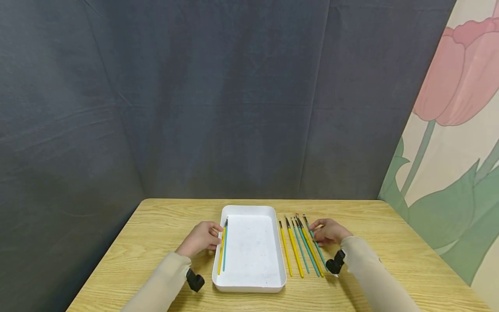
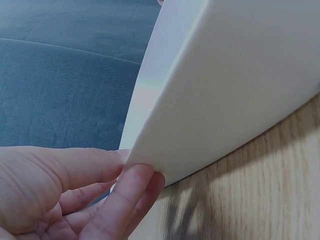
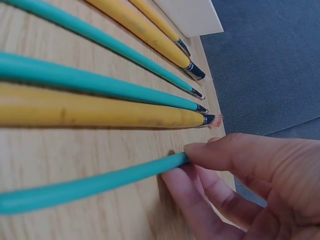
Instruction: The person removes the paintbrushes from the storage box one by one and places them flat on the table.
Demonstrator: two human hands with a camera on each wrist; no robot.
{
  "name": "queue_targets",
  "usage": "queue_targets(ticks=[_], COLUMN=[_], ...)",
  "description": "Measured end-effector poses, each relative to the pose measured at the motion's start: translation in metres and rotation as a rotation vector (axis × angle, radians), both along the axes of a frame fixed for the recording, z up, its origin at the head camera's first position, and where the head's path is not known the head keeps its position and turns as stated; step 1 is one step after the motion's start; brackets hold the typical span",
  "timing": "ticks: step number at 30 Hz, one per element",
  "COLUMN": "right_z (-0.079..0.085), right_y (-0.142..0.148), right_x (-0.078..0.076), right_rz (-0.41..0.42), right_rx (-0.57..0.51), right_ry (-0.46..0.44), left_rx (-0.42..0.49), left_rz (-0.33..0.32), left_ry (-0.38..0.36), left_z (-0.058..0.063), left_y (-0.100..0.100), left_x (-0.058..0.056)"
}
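Note:
A white rectangular tray (image 1: 253,247) lies on the table, and my left hand (image 1: 200,238) pinches its left rim between thumb and fingers. In the left wrist view the thumb is on the inner side of the tray wall (image 2: 215,90), the fingers outside. Inside the tray, along its left wall, lie a yellow paintbrush (image 1: 221,251) and a teal paintbrush (image 1: 225,249). My right hand (image 1: 329,232) pinches another teal paintbrush (image 3: 100,184) near its bristle end, at the right of the row. The bristles are hidden behind the fingers in the right wrist view.
Between the tray and my right hand, several yellow and teal paintbrushes lie roughly side by side, including a thick yellow paintbrush (image 3: 100,107) nearest the held one. The wooden table (image 1: 171,221) ends at a dark curtain (image 1: 234,108). A tulip-patterned wall covering (image 1: 448,195) is on the right.

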State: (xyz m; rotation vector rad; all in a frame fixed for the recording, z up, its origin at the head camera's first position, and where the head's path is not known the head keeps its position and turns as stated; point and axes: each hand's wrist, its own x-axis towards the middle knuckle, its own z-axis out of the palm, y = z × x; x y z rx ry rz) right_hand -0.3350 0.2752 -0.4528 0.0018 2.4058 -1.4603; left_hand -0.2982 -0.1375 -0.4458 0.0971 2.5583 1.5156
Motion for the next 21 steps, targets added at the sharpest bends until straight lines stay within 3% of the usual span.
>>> queue_targets(ticks=[21], right_z=[0.0000], right_y=[-0.0022], right_x=[0.0016], right_rz=[0.053], right_rx=[0.034], right_ry=[0.033], left_rx=[-0.004], left_rz=[0.006], left_ry=[0.000], left_z=[0.0009], left_y=[0.0000], left_x=[0.0004])
